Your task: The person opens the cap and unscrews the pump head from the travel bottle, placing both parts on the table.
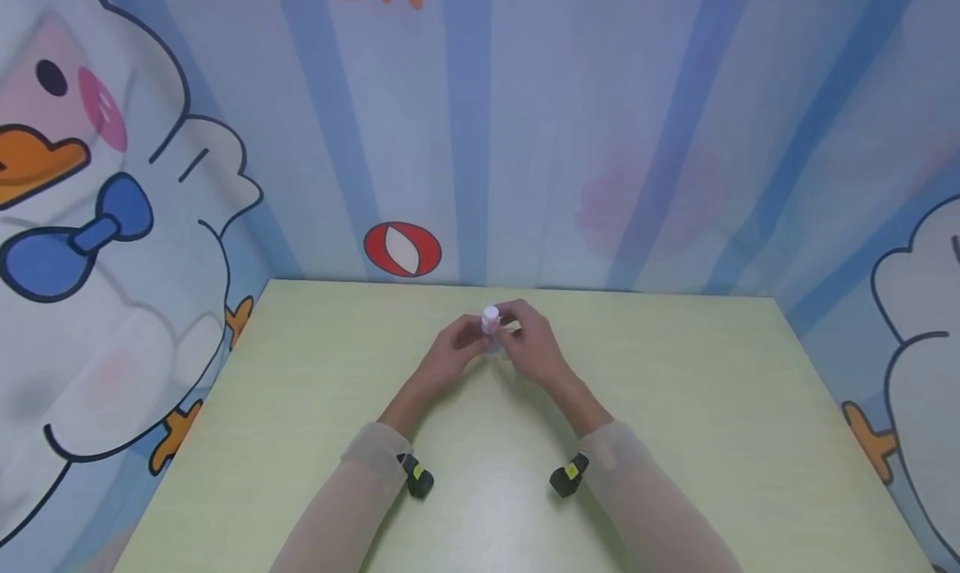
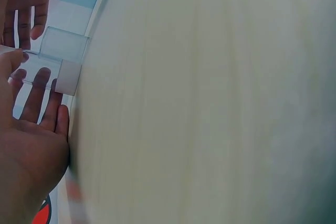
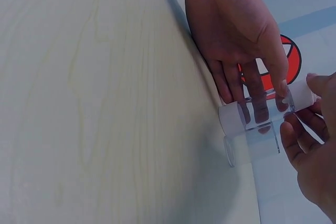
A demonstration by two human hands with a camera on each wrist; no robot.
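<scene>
A small bottle (image 3: pixel 258 110) with a see-through body, a white base and a white cap (image 3: pixel 303 96) stands upright between the two hands near the table's far edge. My left hand (image 1: pixel 455 350) grips the clear body, thumb on the near side and fingers seen through it. At the top, my right hand (image 1: pixel 533 344) holds the white cap between thumb and fingers. Beside the lower body is a clear cup-like piece (image 3: pixel 253 146); whether it is joined to the bottle I cannot tell. In the left wrist view the bottle's white base (image 2: pixel 68 77) shows beyond the left fingertips.
A pale wood-grain table (image 1: pixel 300 373) lies under both arms. Behind it hangs a blue striped backdrop (image 1: pixel 540 140) with cartoon ducks and a red-and-white ball (image 1: pixel 402 249). Small black devices (image 1: pixel 417 476) sit on both sleeved wrists.
</scene>
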